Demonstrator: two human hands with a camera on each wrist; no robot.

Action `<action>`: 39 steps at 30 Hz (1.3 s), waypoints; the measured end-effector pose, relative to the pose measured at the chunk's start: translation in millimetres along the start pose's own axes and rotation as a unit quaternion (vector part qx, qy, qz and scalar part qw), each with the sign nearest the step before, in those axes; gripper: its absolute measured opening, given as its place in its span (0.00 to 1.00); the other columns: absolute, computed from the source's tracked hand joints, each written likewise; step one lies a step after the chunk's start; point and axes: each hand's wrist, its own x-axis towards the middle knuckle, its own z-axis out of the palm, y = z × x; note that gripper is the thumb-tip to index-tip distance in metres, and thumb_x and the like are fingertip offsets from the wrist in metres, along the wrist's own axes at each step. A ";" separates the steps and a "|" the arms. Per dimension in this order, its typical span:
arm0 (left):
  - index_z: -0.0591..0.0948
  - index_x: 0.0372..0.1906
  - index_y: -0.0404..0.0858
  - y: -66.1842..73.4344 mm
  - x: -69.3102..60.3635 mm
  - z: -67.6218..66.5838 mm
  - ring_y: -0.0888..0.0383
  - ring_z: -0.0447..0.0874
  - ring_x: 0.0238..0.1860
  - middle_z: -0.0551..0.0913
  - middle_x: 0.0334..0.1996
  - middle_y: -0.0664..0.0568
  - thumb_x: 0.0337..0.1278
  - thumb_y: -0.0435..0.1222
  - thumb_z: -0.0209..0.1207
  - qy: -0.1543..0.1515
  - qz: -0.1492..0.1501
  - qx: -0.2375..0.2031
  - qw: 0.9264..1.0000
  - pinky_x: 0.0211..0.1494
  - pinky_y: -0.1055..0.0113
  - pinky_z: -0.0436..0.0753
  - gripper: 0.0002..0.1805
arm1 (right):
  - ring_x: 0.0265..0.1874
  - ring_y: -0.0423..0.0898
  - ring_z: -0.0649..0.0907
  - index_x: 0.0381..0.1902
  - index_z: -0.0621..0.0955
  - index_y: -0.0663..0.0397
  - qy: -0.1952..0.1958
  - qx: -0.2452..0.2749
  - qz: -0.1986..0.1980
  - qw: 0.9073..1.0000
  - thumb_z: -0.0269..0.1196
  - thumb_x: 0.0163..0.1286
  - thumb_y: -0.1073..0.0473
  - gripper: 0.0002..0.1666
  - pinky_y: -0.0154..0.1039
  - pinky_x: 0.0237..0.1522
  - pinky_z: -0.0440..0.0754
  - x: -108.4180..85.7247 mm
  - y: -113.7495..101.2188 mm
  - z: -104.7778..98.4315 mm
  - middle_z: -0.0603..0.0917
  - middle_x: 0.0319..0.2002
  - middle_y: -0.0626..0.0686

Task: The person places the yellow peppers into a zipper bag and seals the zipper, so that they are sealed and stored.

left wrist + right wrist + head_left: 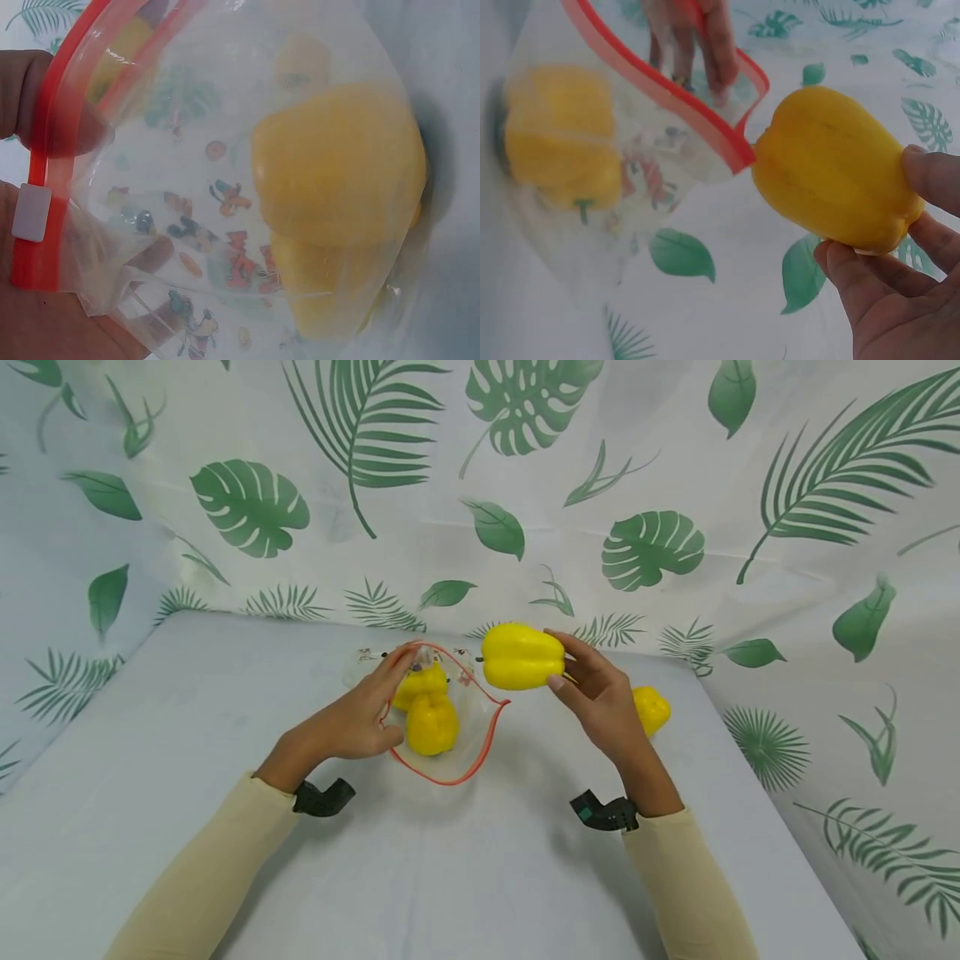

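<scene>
My right hand (603, 702) holds a yellow bell pepper (521, 657) between thumb and fingers, raised beside the mouth of a clear zip bag (487, 745). The bag has a red rim, a white slider (32, 213) and small printed cartoon figures. At the rim's left side, my left hand (360, 714) grips the bag, and its mouth gapes. Two yellow bell peppers (432, 727) lie inside, one partly behind the other. In the right wrist view, the held pepper (832, 172) has its stem end near the red rim's corner.
Another yellow bell pepper (652, 710) lies on the white table (465, 877), partly hidden behind my right wrist. A white sheet with green leaf prints (525, 485) hangs behind and along the sides.
</scene>
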 end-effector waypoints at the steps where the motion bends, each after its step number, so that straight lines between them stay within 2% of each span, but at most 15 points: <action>1: 0.36 0.78 0.40 0.2 0.0 0.1 0.53 0.33 0.76 0.30 0.77 0.54 0.46 0.29 0.54 -0.001 -0.002 0.001 1.000 0.72 0.44 0.48 0.55 | 0.59 0.52 0.76 0.70 0.67 0.60 -0.006 0.007 -0.003 1.000 0.57 0.69 0.72 0.31 0.39 0.57 0.74 -0.3 -1.2 1.9 0.70 0.67 0.57; 11: 0.35 0.77 0.39 1.1 0.9 0.4 0.52 0.33 0.76 0.30 0.77 0.53 0.45 0.30 0.53 -0.002 -0.006 0.009 1.000 0.72 0.44 0.48 0.55 | 0.58 0.56 0.76 0.69 0.66 0.68 -0.055 0.060 -0.026 0.996 0.56 0.69 0.73 0.31 0.44 0.56 0.75 -2.5 -7.6 17.6 0.70 0.66 0.59; 18: 0.37 0.77 0.38 -0.2 -0.3 0.3 0.52 0.33 0.76 0.31 0.77 0.52 0.45 0.29 0.54 0.000 0.004 0.007 1.000 0.71 0.44 0.49 0.55 | 0.59 0.58 0.76 0.70 0.67 0.62 -0.101 0.089 -0.032 0.990 0.56 0.69 0.72 0.31 0.48 0.58 0.74 -4.4 -8.4 29.9 0.69 0.67 0.60; 22: 0.36 0.78 0.40 -0.7 0.2 0.9 0.53 0.32 0.76 0.30 0.77 0.54 0.45 0.29 0.55 0.000 0.004 0.003 1.000 0.71 0.43 0.49 0.56 | 0.60 0.60 0.74 0.70 0.66 0.64 -0.131 0.111 -0.033 0.985 0.56 0.70 0.71 0.31 0.50 0.58 0.73 -5.4 -7.7 35.8 0.67 0.69 0.61; 26: 0.36 0.78 0.41 -1.2 0.3 1.3 0.53 0.32 0.76 0.30 0.77 0.55 0.45 0.29 0.55 0.002 0.005 0.001 1.000 0.71 0.42 0.50 0.56 | 0.60 0.61 0.74 0.69 0.66 0.64 -0.145 0.123 -0.031 0.981 0.58 0.70 0.66 0.31 0.50 0.58 0.73 -7.0 -7.3 40.1 0.67 0.69 0.61; 33: 0.36 0.78 0.40 -1.2 -0.6 2.4 0.53 0.32 0.76 0.30 0.77 0.54 0.43 0.31 0.55 0.002 0.002 -0.002 1.000 0.71 0.42 0.48 0.56 | 0.62 0.58 0.73 0.71 0.65 0.64 -0.165 0.113 -0.016 0.980 0.57 0.72 0.65 0.32 0.49 0.60 0.71 -11.0 -2.3 50.5 0.67 0.69 0.59; 39: 0.37 0.78 0.39 -1.0 -0.7 4.6 0.52 0.33 0.76 0.31 0.77 0.52 0.42 0.31 0.56 -0.004 0.006 -0.007 1.000 0.71 0.41 0.49 0.57 | 0.62 0.53 0.73 0.72 0.64 0.60 -0.171 0.063 -0.011 0.983 0.54 0.71 0.70 0.32 0.45 0.60 0.72 -15.0 3.3 64.1 0.68 0.69 0.55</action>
